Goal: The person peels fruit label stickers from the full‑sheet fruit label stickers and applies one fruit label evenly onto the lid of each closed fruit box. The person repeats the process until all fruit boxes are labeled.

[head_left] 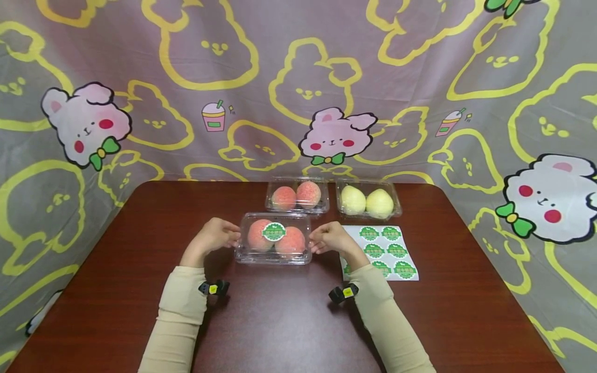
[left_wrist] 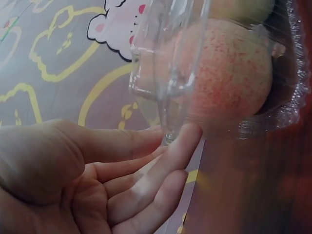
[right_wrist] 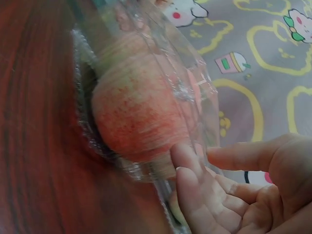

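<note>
A clear plastic clamshell box [head_left: 272, 258] holds two pink peaches [head_left: 291, 241] and has a round green-and-white sticker [head_left: 273, 232] on its lid. My left hand [head_left: 215, 239] pinches the box's left end by the rim between thumb and fingers. At the opposite end, my right hand [head_left: 332, 239] pinches the rim in the same way. In the left wrist view a peach [left_wrist: 234, 73] shows through the plastic beside the left fingertips [left_wrist: 187, 134]. The right wrist view is blurred, with a peach [right_wrist: 141, 109] behind the wall. Whether the box touches the table cannot be told.
Behind stand another clear box of peaches [head_left: 297, 197] and a clear box of pale yellow fruit [head_left: 366, 202]. A white sheet of round green stickers [head_left: 383, 251] lies partly under the right forearm. A patterned cloth [head_left: 261, 77] hangs around the brown table [head_left: 275, 321].
</note>
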Demonstrator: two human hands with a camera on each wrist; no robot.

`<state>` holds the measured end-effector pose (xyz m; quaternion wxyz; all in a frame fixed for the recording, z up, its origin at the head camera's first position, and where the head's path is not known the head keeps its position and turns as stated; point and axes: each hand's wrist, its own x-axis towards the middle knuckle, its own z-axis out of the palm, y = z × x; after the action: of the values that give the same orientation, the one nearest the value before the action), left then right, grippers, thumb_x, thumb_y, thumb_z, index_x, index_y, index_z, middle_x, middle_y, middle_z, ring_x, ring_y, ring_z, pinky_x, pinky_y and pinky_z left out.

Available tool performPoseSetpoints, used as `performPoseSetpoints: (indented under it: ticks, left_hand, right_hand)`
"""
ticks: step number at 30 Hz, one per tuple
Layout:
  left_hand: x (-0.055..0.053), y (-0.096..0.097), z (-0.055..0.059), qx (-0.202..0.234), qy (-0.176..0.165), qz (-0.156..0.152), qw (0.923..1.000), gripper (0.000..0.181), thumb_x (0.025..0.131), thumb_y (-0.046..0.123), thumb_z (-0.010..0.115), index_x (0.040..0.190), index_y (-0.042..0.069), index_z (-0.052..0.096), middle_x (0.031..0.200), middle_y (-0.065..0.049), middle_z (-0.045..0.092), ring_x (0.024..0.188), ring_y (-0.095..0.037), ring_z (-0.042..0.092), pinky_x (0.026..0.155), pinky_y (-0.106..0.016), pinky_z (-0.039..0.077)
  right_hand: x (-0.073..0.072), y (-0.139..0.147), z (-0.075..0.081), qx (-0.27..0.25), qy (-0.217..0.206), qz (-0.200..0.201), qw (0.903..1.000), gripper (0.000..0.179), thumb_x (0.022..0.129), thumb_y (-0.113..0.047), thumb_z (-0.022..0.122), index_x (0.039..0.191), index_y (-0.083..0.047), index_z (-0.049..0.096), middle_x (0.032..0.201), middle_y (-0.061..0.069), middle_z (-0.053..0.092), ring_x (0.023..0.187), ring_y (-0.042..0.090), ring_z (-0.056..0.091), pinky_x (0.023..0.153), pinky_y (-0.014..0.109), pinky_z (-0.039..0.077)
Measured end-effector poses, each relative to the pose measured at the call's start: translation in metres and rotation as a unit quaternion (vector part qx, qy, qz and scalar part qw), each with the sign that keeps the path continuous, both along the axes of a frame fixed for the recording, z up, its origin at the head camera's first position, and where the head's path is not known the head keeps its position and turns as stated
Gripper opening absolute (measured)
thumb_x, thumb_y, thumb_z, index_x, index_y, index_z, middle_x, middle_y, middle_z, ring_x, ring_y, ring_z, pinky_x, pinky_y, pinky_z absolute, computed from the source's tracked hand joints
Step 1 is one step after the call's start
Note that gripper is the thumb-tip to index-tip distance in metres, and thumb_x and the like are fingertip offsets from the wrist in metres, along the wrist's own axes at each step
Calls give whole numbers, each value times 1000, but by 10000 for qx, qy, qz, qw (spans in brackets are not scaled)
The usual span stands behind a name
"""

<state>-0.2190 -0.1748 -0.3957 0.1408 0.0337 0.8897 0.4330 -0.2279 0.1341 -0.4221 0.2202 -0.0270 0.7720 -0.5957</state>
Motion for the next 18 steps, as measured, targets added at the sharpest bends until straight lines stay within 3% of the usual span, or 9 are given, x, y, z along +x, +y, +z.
performPoseSetpoints:
  ticks: [6, 18]
  left_hand:
    - [1, -6, 3, -193, -48, 16, 9998, 29, 92, 4, 60, 114, -14, 62, 93, -24, 73, 71, -12, 68, 73, -36, 60]
    - [4, -13, 7, -114, -284, -253, 9992, 30, 92, 3, 59, 114, -17, 61, 88, -22, 74, 70, -9, 67, 75, -37, 60]
  right_hand:
    - [2, -6, 0, -12, 39, 40, 10000, 27, 95, -2, 50, 108, 20, 59, 70, 7, 72, 56, 7, 65, 62, 27, 60]
    - [5, -2, 4, 19, -24, 635, 9980, 29, 93, -4, 52, 106, 20, 60, 64, 0, 67, 57, 7, 64, 63, 27, 59]
